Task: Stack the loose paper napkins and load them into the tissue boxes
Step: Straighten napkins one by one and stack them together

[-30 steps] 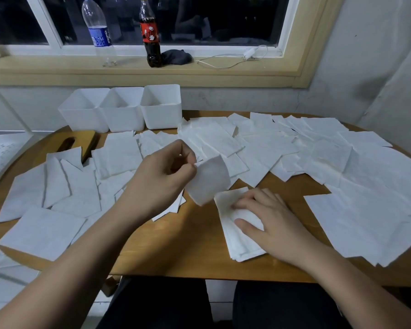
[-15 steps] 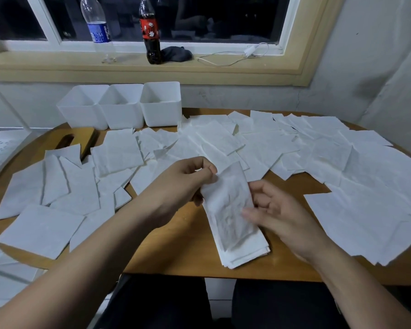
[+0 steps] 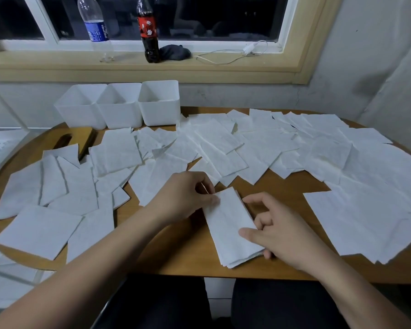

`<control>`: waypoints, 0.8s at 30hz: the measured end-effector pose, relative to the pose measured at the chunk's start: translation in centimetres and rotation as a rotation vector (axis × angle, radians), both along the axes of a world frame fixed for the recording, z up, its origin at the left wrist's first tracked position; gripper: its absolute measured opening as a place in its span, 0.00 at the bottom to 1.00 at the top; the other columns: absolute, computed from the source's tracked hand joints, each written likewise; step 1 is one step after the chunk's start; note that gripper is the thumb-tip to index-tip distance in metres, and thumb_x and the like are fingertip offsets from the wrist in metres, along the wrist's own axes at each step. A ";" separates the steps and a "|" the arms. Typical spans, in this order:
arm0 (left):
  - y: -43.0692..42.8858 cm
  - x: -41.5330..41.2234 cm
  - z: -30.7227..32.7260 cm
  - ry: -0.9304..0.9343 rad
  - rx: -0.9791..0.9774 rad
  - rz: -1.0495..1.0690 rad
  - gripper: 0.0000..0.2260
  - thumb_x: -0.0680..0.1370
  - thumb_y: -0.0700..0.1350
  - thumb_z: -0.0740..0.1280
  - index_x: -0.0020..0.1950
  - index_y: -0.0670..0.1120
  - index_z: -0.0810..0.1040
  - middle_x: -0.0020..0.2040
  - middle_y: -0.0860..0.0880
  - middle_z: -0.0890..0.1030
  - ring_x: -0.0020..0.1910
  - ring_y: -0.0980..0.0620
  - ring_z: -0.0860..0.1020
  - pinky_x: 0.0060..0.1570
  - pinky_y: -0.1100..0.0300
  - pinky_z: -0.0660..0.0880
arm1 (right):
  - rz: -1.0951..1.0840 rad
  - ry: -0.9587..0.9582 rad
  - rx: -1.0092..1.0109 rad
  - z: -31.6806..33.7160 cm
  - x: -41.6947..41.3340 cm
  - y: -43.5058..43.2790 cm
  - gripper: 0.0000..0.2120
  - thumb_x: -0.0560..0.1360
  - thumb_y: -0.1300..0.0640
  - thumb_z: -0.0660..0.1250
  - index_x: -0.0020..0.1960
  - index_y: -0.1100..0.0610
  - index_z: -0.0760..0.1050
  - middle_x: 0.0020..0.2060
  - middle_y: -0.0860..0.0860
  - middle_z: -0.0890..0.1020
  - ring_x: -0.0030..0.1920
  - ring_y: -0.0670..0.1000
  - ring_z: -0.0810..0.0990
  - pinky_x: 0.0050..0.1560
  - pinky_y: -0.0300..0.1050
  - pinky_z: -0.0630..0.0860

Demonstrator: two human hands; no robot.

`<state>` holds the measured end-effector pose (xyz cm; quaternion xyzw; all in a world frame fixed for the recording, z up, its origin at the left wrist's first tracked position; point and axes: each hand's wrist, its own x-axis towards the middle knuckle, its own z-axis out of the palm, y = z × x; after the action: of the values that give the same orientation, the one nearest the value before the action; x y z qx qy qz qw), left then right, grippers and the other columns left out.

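A small stack of folded white napkins (image 3: 228,231) lies on the wooden table (image 3: 176,257) near its front edge. My left hand (image 3: 185,198) pinches the upper left edge of the stack's top napkin. My right hand (image 3: 278,231) holds the stack's right edge, thumb on top and a fingertip under the near corner. Many loose napkins (image 3: 214,148) lie spread over the table, left, behind and right. Three white open tissue boxes (image 3: 119,108) stand in a row at the back left; no napkins show inside them.
A wooden lid with a slot (image 3: 69,138) lies partly under napkins in front of the boxes. On the window sill stand a clear water bottle (image 3: 95,27) and a cola bottle (image 3: 148,29), beside a dark cloth and a white cable.
My left hand brought a folded napkin down onto the stack. My right hand lifted off the stack's top and moved to its right edge.
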<state>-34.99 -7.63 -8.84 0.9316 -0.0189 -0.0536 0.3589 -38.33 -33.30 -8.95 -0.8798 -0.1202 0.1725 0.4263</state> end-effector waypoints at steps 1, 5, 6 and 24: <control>0.0 0.1 -0.3 -0.014 0.023 -0.007 0.05 0.78 0.54 0.78 0.49 0.57 0.83 0.46 0.58 0.84 0.45 0.56 0.83 0.38 0.65 0.80 | 0.010 -0.021 -0.038 -0.1 -0.1 0.0 0.29 0.78 0.50 0.78 0.73 0.39 0.68 0.36 0.51 0.82 0.30 0.47 0.82 0.37 0.39 0.80; 0.5 0.0 -1.0 -0.109 0.082 0.004 0.09 0.76 0.56 0.79 0.50 0.57 0.82 0.44 0.58 0.83 0.43 0.58 0.81 0.37 0.67 0.76 | 0.001 -0.128 -0.147 -0.5 -0.4 -0.1 0.34 0.76 0.47 0.79 0.75 0.39 0.65 0.37 0.47 0.81 0.37 0.45 0.81 0.43 0.40 0.82; 0.8 0.0 -1.1 -0.144 0.091 0.020 0.09 0.76 0.55 0.80 0.50 0.56 0.82 0.44 0.58 0.82 0.44 0.58 0.80 0.38 0.67 0.76 | -0.012 -0.173 -0.182 -0.5 -0.4 -0.2 0.34 0.75 0.46 0.79 0.74 0.38 0.65 0.38 0.46 0.79 0.38 0.45 0.81 0.45 0.42 0.83; 7.4 -5.0 -2.5 -0.333 0.389 0.126 0.09 0.74 0.55 0.77 0.51 0.54 0.83 0.50 0.57 0.78 0.48 0.51 0.79 0.40 0.54 0.77 | 0.301 -0.587 -0.165 -0.3 0.8 7.1 0.10 0.83 0.46 0.69 0.64 0.44 0.78 0.58 0.37 0.75 0.62 0.38 0.69 0.65 0.32 0.63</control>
<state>-40.00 -0.24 -11.35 0.9785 -0.0090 0.1202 0.1674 -37.54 -26.20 -9.21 -0.8959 -0.3518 -0.0181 0.2706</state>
